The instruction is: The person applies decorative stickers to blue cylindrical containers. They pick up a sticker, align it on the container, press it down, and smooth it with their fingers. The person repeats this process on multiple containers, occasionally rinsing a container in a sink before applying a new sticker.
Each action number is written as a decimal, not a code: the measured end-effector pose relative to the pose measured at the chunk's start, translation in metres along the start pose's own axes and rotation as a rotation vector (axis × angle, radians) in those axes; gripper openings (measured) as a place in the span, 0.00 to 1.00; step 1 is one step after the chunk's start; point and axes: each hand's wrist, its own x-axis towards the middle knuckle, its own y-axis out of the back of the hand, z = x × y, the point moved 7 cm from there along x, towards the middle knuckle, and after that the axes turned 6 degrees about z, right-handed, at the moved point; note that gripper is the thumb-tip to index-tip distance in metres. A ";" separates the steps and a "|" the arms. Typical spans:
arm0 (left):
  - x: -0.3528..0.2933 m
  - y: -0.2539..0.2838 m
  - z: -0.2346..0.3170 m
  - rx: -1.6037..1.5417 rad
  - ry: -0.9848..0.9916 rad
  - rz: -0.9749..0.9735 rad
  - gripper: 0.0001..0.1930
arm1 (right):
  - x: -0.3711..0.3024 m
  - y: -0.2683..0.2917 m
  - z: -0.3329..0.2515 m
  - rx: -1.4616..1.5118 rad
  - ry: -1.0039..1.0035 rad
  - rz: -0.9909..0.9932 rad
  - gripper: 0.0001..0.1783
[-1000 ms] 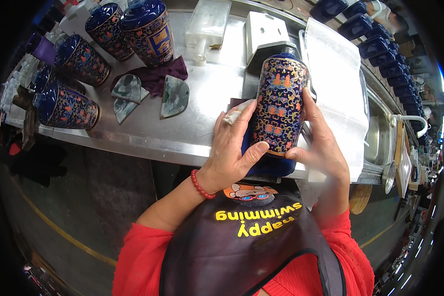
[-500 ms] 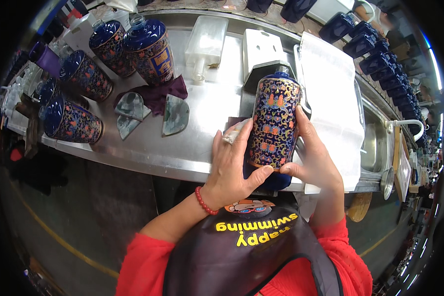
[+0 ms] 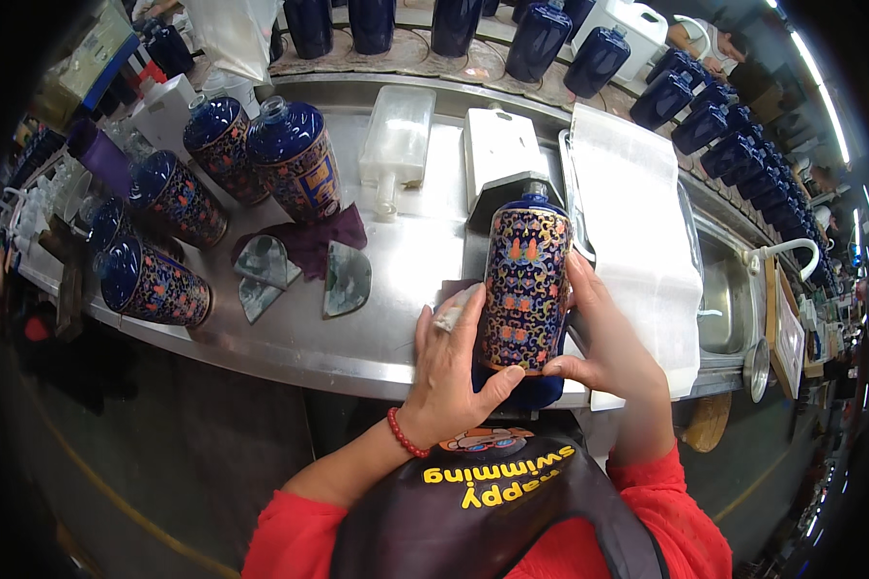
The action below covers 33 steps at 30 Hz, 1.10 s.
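A dark blue bottle (image 3: pixel 526 289) with a colourful floral pattern leans back in front of me, its clear neck pointing away. My left hand (image 3: pixel 454 362) grips its left side, thumb near the lower edge. A whitish wrap or scrap (image 3: pixel 448 317) shows at that hand's fingers. My right hand (image 3: pixel 608 338) holds the right side, fingers along the flank and thumb near the base. Behind the bottle's neck stands a white block with a dark angled rest (image 3: pixel 510 183). Dark blue cloth (image 3: pixel 533 394) shows below the base.
Several patterned bottles (image 3: pixel 294 164) stand at the left of the metal counter (image 3: pixel 290 347). Green-grey curved scrapers (image 3: pixel 348 278) lie by a purple cloth (image 3: pixel 338 230). A clear empty bottle (image 3: pixel 396 140) lies behind. White sheets (image 3: pixel 632 241) and a sink (image 3: pixel 726 299) are at right; plain blue bottles (image 3: pixel 539 43) line the back.
The view has tilted up, so everything sits lower and more of the back row shows. Both hands keep their hold on the bottle, with hardly any change in its pose.
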 end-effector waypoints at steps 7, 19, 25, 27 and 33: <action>-0.001 -0.001 0.000 -0.001 0.003 -0.017 0.50 | 0.012 0.014 0.002 -0.118 -0.063 0.015 0.57; 0.000 0.000 0.001 0.021 0.010 -0.027 0.50 | 0.019 0.012 0.002 -0.116 -0.062 0.009 0.52; 0.001 0.000 0.003 0.025 0.007 -0.023 0.51 | 0.019 0.010 0.000 -0.101 -0.031 0.003 0.52; 0.001 0.000 0.003 0.029 0.002 -0.027 0.52 | 0.019 0.010 -0.001 -0.105 -0.024 0.006 0.53; 0.001 0.001 0.003 0.030 0.010 -0.014 0.51 | 0.017 0.010 0.001 -0.122 -0.048 -0.016 0.55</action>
